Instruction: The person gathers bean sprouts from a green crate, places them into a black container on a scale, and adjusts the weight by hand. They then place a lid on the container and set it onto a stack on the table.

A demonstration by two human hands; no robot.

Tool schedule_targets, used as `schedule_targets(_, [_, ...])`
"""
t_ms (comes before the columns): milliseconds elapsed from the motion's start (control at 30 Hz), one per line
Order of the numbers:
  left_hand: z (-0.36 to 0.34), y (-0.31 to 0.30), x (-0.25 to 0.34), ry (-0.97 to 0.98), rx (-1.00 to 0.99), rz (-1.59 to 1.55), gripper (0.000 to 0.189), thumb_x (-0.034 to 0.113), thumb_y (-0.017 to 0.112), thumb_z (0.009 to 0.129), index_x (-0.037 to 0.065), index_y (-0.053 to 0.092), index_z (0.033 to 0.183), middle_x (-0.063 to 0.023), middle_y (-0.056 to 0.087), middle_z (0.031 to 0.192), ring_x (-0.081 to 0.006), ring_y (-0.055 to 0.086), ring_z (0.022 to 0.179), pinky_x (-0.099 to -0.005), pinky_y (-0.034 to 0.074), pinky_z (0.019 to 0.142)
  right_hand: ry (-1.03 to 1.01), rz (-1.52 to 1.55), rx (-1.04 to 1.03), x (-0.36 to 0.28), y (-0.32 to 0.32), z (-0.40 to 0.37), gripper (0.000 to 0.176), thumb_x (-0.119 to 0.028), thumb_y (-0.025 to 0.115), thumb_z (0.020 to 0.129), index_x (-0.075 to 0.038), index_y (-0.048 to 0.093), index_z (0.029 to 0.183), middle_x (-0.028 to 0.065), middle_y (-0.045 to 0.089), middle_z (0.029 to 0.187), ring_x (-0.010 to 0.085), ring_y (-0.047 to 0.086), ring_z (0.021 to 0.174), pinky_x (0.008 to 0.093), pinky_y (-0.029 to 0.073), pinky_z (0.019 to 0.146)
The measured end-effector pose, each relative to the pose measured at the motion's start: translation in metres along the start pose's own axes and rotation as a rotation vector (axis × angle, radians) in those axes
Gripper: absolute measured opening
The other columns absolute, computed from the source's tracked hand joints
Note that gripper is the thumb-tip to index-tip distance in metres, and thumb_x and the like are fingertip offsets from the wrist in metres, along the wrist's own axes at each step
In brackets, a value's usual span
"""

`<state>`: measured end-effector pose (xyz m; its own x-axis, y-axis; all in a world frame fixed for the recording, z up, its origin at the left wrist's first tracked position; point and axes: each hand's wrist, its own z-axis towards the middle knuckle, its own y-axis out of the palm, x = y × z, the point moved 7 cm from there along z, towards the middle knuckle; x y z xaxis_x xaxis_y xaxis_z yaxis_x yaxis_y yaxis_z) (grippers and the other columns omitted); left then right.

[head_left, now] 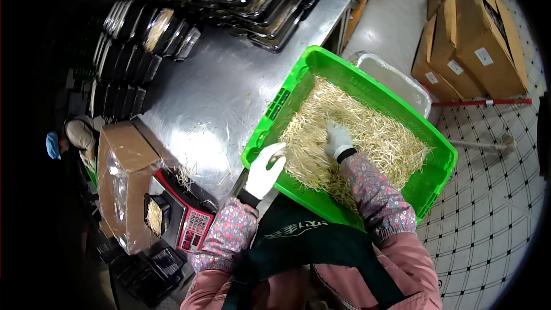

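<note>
Dark apron (310,241) and floral sleeves frame the gloved hands. Left hand (265,172) rests at the near-left rim of the green crate (298,74), fingers loosely half-open, clasping nothing clear. Right hand (338,140) presses into the bean sprouts (373,132) heaped in the crate; its fingers are partly buried, so its grip cannot be told. To the left, a black tray (155,215) of sprouts sits on a scale (192,224). Bare steel table (218,92) runs to the stacked trays (126,63); the crate's near edge overhangs it.
</note>
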<state>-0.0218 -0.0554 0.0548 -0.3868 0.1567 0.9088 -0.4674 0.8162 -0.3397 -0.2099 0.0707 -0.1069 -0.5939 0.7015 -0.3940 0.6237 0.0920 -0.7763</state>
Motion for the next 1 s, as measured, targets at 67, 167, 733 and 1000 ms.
schedule_targets(67, [-0.025, -0.012, 0.001, -0.017, 0.034, -0.047, 0.036, 0.006, 0.065, 0.089, 0.005, 0.064, 0.125, -0.0102, 0.063, 0.122, -0.0169, 0.064, 0.106, -0.0275, 0.049, 0.091, -0.024, 0.042, -0.017, 0.006, 0.004, 0.002, 0.07, -0.036, 0.077, 0.074, -0.001, 0.052, 0.129, 0.0237, 0.061, 0.12, 0.0366, 0.059, 0.112, 0.0444, 0.049, 0.094])
schedule_targets(167, [-0.056, -0.035, 0.005, 0.005, 0.099, -0.037, 0.03, 0.005, 0.064, 0.09, 0.003, 0.067, 0.119, -0.0112, 0.064, 0.12, -0.0183, 0.064, 0.106, -0.0289, 0.049, 0.093, -0.021, 0.152, 0.17, 0.026, 0.001, 0.002, 0.065, -0.037, 0.077, 0.073, 0.0, 0.058, 0.123, 0.0267, 0.059, 0.123, 0.0402, 0.054, 0.119, 0.0449, 0.046, 0.098])
schedule_targets(733, [-0.347, -0.281, -0.058, 0.03, 0.805, -0.055, 0.025, 0.0, 0.063, 0.089, 0.001, 0.068, 0.114, -0.0136, 0.067, 0.116, -0.0227, 0.065, 0.106, -0.0304, 0.051, 0.091, -0.378, 0.898, 0.469, -0.087, -0.103, -0.032, 0.04, 0.004, 0.068, 0.083, 0.002, 0.061, 0.123, 0.0085, 0.068, 0.117, 0.0163, 0.064, 0.1, 0.0288, 0.049, 0.092])
schedule_targets(1000, [-0.48, -0.37, -0.114, 0.047, 1.161, 0.068, 0.031, -0.002, 0.061, 0.088, -0.002, 0.064, 0.119, -0.0158, 0.064, 0.121, -0.0265, 0.06, 0.115, -0.0336, 0.045, 0.101, -0.743, 0.502, 0.142, -0.445, 0.023, -0.017, 0.065, -0.01, 0.08, 0.075, -0.002, 0.055, 0.134, 0.0133, 0.066, 0.121, 0.0223, 0.063, 0.11, 0.0317, 0.05, 0.096])
